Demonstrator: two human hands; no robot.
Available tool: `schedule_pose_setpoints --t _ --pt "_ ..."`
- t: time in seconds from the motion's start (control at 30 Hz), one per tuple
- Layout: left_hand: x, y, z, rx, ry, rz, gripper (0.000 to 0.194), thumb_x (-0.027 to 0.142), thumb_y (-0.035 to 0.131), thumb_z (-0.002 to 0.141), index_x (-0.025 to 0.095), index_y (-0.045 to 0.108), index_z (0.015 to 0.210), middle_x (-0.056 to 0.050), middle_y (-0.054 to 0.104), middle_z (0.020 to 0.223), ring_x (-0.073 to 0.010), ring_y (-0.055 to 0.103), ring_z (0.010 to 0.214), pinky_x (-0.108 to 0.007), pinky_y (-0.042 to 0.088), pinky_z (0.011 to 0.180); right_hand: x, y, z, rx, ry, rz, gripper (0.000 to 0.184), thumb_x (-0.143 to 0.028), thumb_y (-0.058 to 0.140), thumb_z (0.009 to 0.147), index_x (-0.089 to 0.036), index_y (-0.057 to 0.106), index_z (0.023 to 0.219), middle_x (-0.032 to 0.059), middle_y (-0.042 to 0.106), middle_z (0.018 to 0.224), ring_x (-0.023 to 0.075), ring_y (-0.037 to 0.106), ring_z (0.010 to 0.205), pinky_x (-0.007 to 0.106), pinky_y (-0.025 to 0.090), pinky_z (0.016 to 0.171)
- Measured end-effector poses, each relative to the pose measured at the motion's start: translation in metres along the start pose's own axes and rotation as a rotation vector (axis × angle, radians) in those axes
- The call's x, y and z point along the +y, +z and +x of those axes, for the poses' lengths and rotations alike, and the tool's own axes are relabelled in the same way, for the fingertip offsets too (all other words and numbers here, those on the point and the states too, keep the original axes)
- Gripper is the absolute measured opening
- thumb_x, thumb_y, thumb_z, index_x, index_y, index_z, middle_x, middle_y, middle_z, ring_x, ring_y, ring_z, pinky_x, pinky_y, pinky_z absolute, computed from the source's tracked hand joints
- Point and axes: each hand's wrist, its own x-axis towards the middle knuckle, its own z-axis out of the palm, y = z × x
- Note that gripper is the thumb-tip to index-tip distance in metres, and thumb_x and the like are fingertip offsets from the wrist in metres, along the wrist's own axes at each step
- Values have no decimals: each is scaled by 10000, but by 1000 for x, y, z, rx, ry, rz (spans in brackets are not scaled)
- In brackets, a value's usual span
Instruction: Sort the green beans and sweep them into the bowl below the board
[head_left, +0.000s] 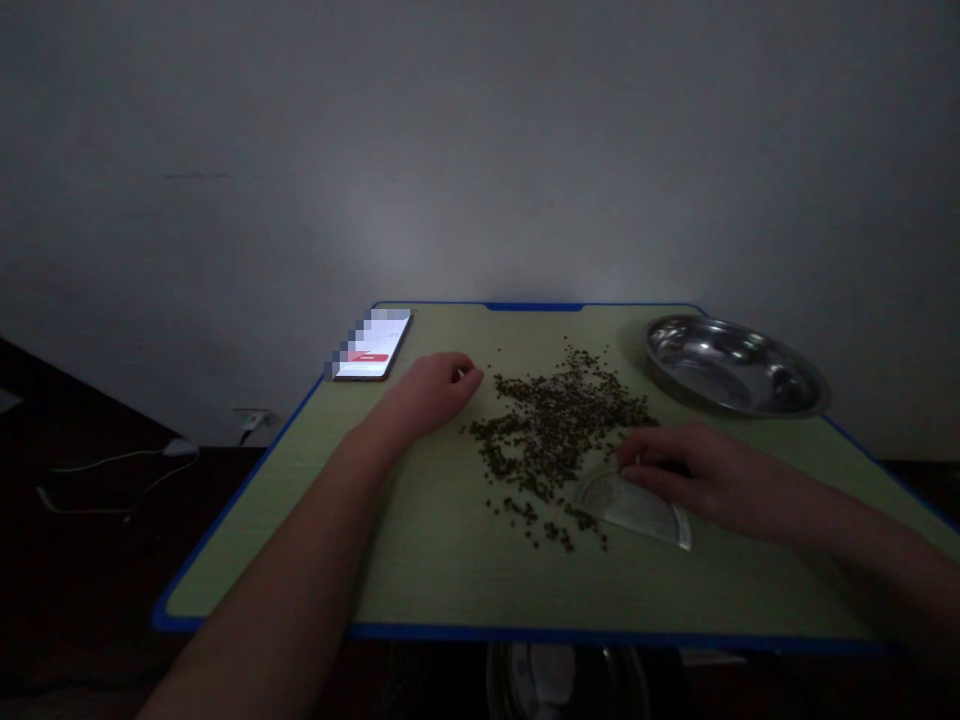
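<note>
A spread of small dark green beans or seeds (555, 415) lies loose over the middle of the table. My right hand (679, 465) is at their right side, thumb and fingers closed on a clear plastic protractor (637, 510). The protractor's rounded edge meets the nearest beans, and its straight edge faces me. Left of the pile, my left hand (442, 388) rests on or just over the table with its fingers curled and pinched together. Whatever they hold, if anything, is hidden.
A shiny steel bowl (735, 370) stands at the table's back right. At the back left lies a phone (369, 350) with a lit screen. The green table (420, 560) has a blue rim and stands against a wall. Below its front edge, a metal container (566, 685) shows.
</note>
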Motion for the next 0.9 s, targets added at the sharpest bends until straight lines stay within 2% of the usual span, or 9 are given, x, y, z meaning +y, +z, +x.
schedule_pose_setpoints --t 0.13,0.37,0.53,0.7,0.9 --pt "1 -1 -1 -18 -7 8 290 350 437 853 171 647 767 -48 624 621 -152 506 581 -285 350 559 1 3 -4 -6 -7 27 228 -362 450 930 -210 602 855 15 628 772 158 554 686 273 384 574" --pt "3 -2 0 -42 -10 23 317 349 430 855 142 665 808 -49 618 619 -144 504 559 -279 347 553 13 -2 -18 31 12 43 289 -432 441 935 -221 603 824 1 592 733 156 553 681 273 416 591" --pt "1 0 1 -38 9 31 319 352 436 848 142 674 813 -62 648 678 -147 520 580 -284 355 572 14 0 -27 17 15 79 287 -428 467 923 -218 626 810 5 615 746 154 571 691 271 431 594" --pt "1 1 1 -41 8 35 329 362 434 851 144 679 826 -53 637 648 -148 515 574 -284 356 574 7 5 -24 36 28 84 264 -411 467 920 -227 645 856 6 651 775 157 590 697 274 433 596" --pt "0 1 1 -30 25 40 332 372 434 850 151 678 808 -50 643 665 -148 515 586 -281 352 572 5 5 -19 21 28 63 236 -372 479 909 -221 634 814 7 641 751 166 586 700 277 420 589"
